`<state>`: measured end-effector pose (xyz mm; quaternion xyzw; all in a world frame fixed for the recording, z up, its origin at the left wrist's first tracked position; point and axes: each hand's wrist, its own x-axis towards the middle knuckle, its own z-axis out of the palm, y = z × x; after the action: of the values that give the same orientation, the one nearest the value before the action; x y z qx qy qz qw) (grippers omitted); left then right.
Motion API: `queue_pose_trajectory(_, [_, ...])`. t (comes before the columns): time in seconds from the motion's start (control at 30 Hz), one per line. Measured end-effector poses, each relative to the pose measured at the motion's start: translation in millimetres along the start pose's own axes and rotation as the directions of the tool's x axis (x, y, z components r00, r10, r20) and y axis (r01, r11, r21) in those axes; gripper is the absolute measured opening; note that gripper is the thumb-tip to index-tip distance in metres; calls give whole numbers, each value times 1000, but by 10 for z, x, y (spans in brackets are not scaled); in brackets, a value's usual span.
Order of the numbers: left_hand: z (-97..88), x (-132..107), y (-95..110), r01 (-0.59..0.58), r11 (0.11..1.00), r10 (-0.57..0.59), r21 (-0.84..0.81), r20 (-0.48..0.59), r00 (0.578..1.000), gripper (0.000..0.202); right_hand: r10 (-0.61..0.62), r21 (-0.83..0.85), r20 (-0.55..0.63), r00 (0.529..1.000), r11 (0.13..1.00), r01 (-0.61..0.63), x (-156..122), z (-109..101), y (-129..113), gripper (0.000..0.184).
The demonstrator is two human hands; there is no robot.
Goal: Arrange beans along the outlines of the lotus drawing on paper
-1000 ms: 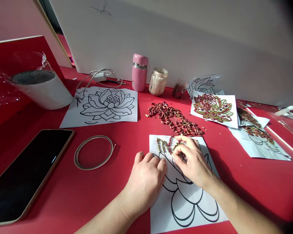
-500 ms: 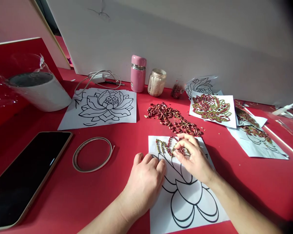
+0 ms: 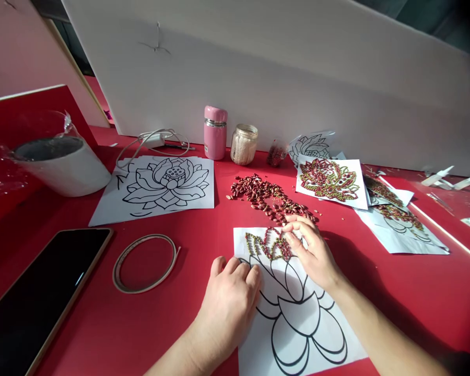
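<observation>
A sheet of paper (image 3: pixel 258 334) with a black-outlined flower drawing lies in front of me on the red table. Red and green beans (image 3: pixel 269 244) line several petals at its top. My left hand (image 3: pixel 233 295) rests on the sheet's left side, fingers curled under, so what they may hold is hidden. Over the upper right of the drawing is my right hand (image 3: pixel 312 253), its thumb and fingers slightly apart and nothing visible between them. Its fingertips are near the bean-lined petals and the near end of a pile of reddish beans (image 3: pixel 262 193).
To the left are a phone (image 3: pixel 47 297), a tape roll (image 3: pixel 117 269), a stack of lotus drawings (image 3: pixel 152 201) and a white bucket (image 3: pixel 72 172). A pink flask (image 3: pixel 215 136) and glass jar (image 3: pixel 244 146) stand behind. Bean-covered pictures (image 3: pixel 332 180) lie at right.
My right hand has shifted from the bean-lined petals slightly toward the bean pile, and its fingers have loosened. My left hand stays on the sheet. The camera view has tilted upward.
</observation>
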<state>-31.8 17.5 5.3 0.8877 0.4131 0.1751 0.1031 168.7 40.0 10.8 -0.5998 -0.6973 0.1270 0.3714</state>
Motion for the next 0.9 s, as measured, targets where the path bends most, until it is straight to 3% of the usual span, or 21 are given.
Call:
queue_pose_trajectory(0.13, [6, -17, -1, -3, 1000, 4, 16, -31, 1000, 16, 107, 71, -22, 994, 992, -105, 273, -113, 213, 19])
queue_pose_trajectory(0.2, [3, -17, 0, -6, 1000, 7, 19, -62, 998, 16, 179, -94, 16, 984, 980, -177, 458, -173, 348, 23])
queue_pose_trajectory(0.37, [-6, -7, -1, 4, 1000, -3, 13, -115, 993, 15, 193, -286, -10, 981, 940, -188, 851, -226, 595, 20])
queue_pose_trajectory(0.6, [-5, -5, -1, -2, 1000, 4, 19, -118, 993, 16, 91, -432, 11, 996, 899, -78, 1049, -148, 552, 29])
queue_pose_trajectory(0.9, [-2, -18, 5, -8, 1000, 10, 17, -124, 992, 15, 148, -496, 113, 983, 866, -73, 1150, -93, 511, 24])
